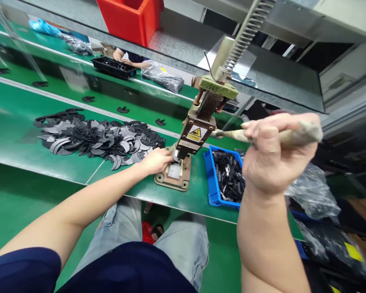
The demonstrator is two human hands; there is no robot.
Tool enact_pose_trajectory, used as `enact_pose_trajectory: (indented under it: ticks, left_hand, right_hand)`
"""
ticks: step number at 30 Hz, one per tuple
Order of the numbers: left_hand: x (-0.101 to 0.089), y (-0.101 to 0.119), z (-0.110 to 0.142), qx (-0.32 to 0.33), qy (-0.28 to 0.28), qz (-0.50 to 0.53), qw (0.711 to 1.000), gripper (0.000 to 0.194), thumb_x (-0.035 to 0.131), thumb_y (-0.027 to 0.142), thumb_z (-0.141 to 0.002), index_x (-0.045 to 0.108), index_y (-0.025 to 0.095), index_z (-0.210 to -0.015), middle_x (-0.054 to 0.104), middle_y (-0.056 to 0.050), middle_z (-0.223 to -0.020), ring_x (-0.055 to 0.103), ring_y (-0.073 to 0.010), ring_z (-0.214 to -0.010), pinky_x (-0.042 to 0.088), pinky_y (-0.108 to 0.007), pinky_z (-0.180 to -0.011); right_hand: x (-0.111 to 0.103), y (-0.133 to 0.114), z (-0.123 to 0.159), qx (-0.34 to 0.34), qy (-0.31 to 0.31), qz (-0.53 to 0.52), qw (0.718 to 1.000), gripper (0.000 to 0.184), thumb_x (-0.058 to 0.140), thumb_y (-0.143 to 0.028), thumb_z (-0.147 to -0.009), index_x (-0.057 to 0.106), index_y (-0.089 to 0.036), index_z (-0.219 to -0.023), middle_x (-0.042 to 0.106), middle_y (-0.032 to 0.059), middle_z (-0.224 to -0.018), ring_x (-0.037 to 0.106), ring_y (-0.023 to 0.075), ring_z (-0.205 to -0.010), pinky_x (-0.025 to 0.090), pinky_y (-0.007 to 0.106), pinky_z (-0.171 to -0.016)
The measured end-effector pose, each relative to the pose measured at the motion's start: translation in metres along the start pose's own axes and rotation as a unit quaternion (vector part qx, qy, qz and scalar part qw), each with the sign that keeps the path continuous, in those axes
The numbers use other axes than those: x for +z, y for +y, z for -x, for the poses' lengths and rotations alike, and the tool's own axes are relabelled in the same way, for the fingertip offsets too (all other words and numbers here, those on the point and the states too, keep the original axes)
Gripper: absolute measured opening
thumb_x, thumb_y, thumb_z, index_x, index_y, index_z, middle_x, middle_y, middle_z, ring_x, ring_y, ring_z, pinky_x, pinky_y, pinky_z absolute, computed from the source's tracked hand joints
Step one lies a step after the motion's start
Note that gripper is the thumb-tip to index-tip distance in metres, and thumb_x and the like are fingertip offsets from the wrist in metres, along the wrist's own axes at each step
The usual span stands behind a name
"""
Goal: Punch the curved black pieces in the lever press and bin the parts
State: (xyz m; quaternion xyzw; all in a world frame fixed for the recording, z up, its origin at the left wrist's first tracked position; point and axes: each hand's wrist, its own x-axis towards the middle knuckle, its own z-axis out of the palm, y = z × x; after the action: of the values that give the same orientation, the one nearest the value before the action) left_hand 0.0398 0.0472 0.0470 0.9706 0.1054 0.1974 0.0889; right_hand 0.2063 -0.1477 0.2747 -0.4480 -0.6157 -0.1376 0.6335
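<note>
Our right hand [270, 152] clenches the lever [262, 136], its long axis running sideways from the press [198, 132]. Our left hand [158, 160] is at the press's base; we cannot tell its grasp. The blue bin [225, 177] sits beside, on the worktop [195, 203].

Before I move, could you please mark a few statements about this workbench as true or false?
1. The right hand is closed around the pale lever of the upright metal press. True.
2. The open blue plastic bin stands left of the press. False: it stands to the right.
3. The left hand is at the foot of the press. True.
4. The heap of curved grey and black pieces lies inside a tray. False: it lies directly on the green tabletop.
5. A red plastic bin sits on the grey metal shelf. True.
</note>
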Motion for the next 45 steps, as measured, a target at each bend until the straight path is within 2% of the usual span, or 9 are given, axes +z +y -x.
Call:
enact_pose_trajectory:
  ticks: [4, 11, 18, 25, 30, 34, 38, 43, 45]
  left_hand:
    - [0.0, 0.0, -0.003, 0.021, -0.009, 0.016, 1.0, 0.028, 0.055, 0.017, -0.098, 0.079, 0.024, -0.111, 0.074, -0.01, -0.106, 0.065, -0.0266, -0.103, 0.046, -0.041, -0.087]
    - [0.003, 0.001, -0.004, 0.005, -0.005, 0.041, 0.999, 0.03, 0.051, 0.019, -0.101, 0.078, 0.023, -0.112, 0.075, -0.01, -0.109, 0.066, -0.0259, -0.106, 0.047, -0.041, -0.09]
    - [-0.011, 0.013, 0.062, -0.098, 0.073, 0.051, 0.991, 0.028, 0.048, 0.027, -0.106, 0.068, 0.021, -0.125, 0.072, -0.01, -0.126, 0.063, -0.0241, -0.118, 0.048, -0.04, -0.101]
    - [-0.031, -0.038, 0.161, -0.409, 0.153, -0.074, 0.897, 0.037, 0.071, 0.053, -0.092, 0.062, 0.02, -0.108, 0.066, -0.013, -0.107, 0.064, -0.0315, -0.104, 0.051, -0.042, -0.088]
    - [-0.03, -0.049, 0.171, -0.459, 0.088, -0.082, 0.88, 0.042, 0.072, 0.057, -0.088, 0.061, 0.021, -0.105, 0.067, -0.014, -0.104, 0.065, -0.0339, -0.104, 0.05, -0.043, -0.089]
    - [-0.035, -0.045, 0.173, -0.467, 0.108, -0.01, 0.878, 0.036, 0.072, 0.052, -0.088, 0.063, 0.02, -0.103, 0.07, -0.012, -0.102, 0.068, -0.0294, -0.093, 0.052, -0.041, -0.086]
    - [-0.043, -0.034, 0.175, -0.516, 0.19, 0.267, 0.791, 0.044, 0.072, 0.06, -0.087, 0.065, 0.02, -0.104, 0.073, -0.007, -0.09, 0.07, -0.0218, -0.081, 0.056, -0.035, -0.078]
    - [-0.04, -0.011, 0.152, -0.484, 0.269, 0.604, 0.574, 0.038, 0.08, 0.048, -0.084, 0.06, 0.017, -0.093, 0.076, -0.011, -0.106, 0.073, -0.0169, -0.081, 0.061, -0.033, -0.076]
    - [-0.035, -0.003, 0.136, -0.471, 0.261, 0.636, 0.553, 0.037, 0.086, 0.042, -0.08, 0.061, 0.017, -0.092, 0.075, -0.007, -0.096, 0.072, -0.0147, -0.078, 0.059, -0.029, -0.073]
  right_hand:
    - [0.01, -0.012, 0.056, -0.016, 0.046, -0.007, 0.999, 0.028, 0.065, -0.031, -0.097, 0.051, -0.024, -0.073, 0.051, -0.0026, -0.072, 0.059, 0.0155, -0.07, 0.06, 0.044, -0.08]
    - [0.002, -0.001, 0.151, -0.003, -0.022, 0.087, 0.996, 0.018, 0.063, -0.024, -0.09, 0.058, -0.027, -0.073, 0.059, -0.0023, -0.071, 0.067, 0.0221, -0.079, 0.054, 0.065, -0.105]
    - [0.008, 0.013, 0.155, -0.009, 0.033, 0.101, 0.994, 0.02, 0.064, -0.03, -0.084, 0.058, -0.03, -0.065, 0.062, -0.0017, -0.065, 0.066, 0.0277, -0.067, 0.057, 0.071, -0.091]
    - [0.022, 0.018, 0.156, -0.032, 0.112, 0.095, 0.989, 0.039, 0.066, -0.045, -0.09, 0.052, -0.029, -0.058, 0.056, -0.0008, -0.059, 0.063, 0.0258, -0.062, 0.058, 0.069, -0.088]
    - [0.02, 0.016, 0.156, -0.023, 0.087, 0.093, 0.992, 0.033, 0.068, -0.041, -0.088, 0.055, -0.029, -0.061, 0.059, -0.0011, -0.062, 0.065, 0.0256, -0.066, 0.057, 0.068, -0.092]
    - [0.015, 0.015, 0.156, -0.008, 0.072, 0.09, 0.993, 0.025, 0.068, -0.035, -0.084, 0.057, -0.03, -0.062, 0.061, -0.0026, -0.064, 0.065, 0.0248, -0.067, 0.057, 0.067, -0.094]
    - [0.017, 0.014, 0.156, -0.008, 0.082, 0.082, 0.993, 0.023, 0.067, -0.034, -0.084, 0.057, -0.03, -0.063, 0.06, -0.0026, -0.064, 0.065, 0.024, -0.069, 0.057, 0.066, -0.097]
    - [0.021, 0.011, 0.155, -0.021, 0.081, 0.081, 0.993, 0.023, 0.064, -0.027, -0.088, 0.054, -0.027, -0.067, 0.059, -0.0027, -0.066, 0.064, 0.0226, -0.07, 0.056, 0.067, -0.097]
    - [0.02, 0.009, 0.154, -0.031, 0.067, 0.081, 0.994, 0.023, 0.064, -0.025, -0.089, 0.054, -0.025, -0.069, 0.06, -0.0032, -0.069, 0.065, 0.0208, -0.073, 0.056, 0.065, -0.098]
